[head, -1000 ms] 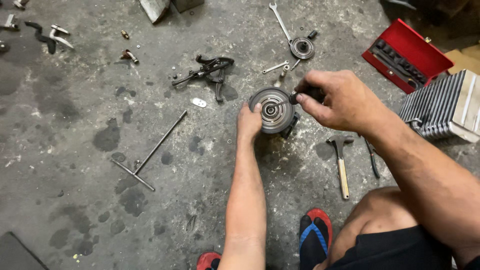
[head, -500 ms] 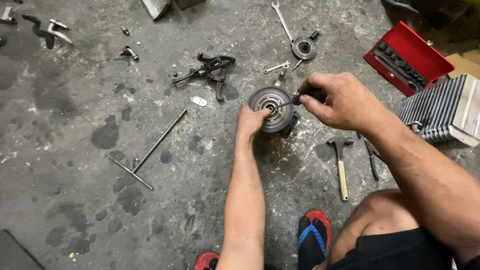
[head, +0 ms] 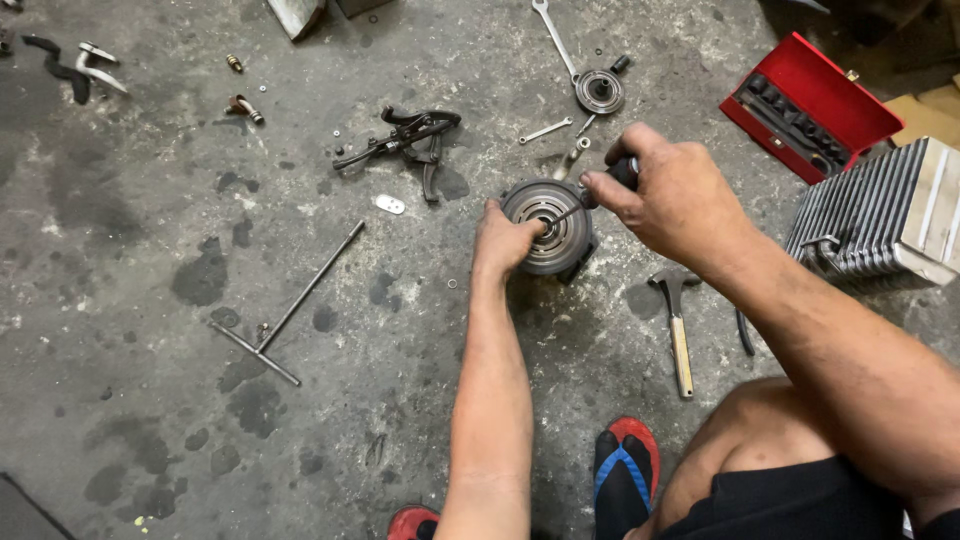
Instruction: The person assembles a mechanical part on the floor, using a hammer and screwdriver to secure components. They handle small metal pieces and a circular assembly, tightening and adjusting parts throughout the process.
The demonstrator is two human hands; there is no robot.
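Head view, looking down at a stained concrete floor. The person is squatting and working on a round pulley that is lying face up on the floor just ahead of the knees. The left hand is pressing against the pulley's near-left rim, fingers curled on it and bracing it. The right hand is closing in a fist round the dark handle of a screwdriver, whose thin shaft is slanting down into the pulley's hub. The two hands are sitting close together, each clamped on its own thing, not touching each other.

Around the work are lying: a T-handle wrench well to the left, a black puller beyond it, a small white plate between them, a spanner and a second, smaller disc farther off, a hammer just right of the pulley, a red socket case and a finned metal block at far right. A sandal is showing at the bottom edge.

Risks, as judged: the shaft is meeting the hub at an angle, so under force the tip could be skidding out toward the bracing left fingers. The pulley is resting loose on the floor; a hard push might be tipping or spinning it. Small washers scattered nearby could be getting lost.
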